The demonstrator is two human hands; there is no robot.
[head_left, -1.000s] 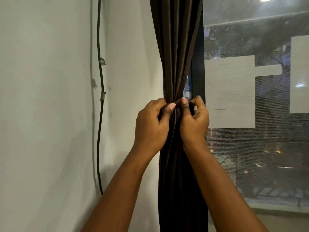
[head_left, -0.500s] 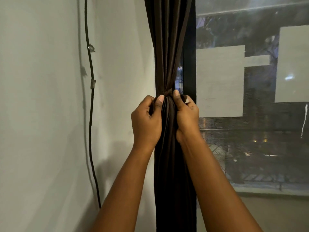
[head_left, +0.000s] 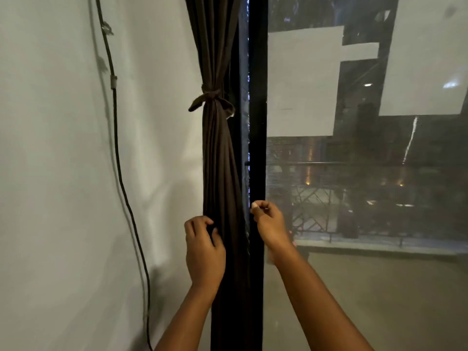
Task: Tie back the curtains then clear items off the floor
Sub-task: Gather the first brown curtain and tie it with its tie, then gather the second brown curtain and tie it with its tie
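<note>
I am looking at a dark brown curtain (head_left: 220,158) hanging bunched against a black window frame (head_left: 257,122), with a tie (head_left: 211,100) knotted round it well above my hands. A pale wall (head_left: 58,173) is filling the left side, and a black cable (head_left: 119,158) is running down it, clipped in places. Through the window glass (head_left: 367,178) I am seeing a railing, small lights and pale rectangles. My left hand (head_left: 203,252) is resting at the curtain's left edge with fingers curled; I cannot tell if it is pinching fabric. My right hand (head_left: 268,221) is hovering in front of the frame, fingers loosely curled, holding nothing.
</note>
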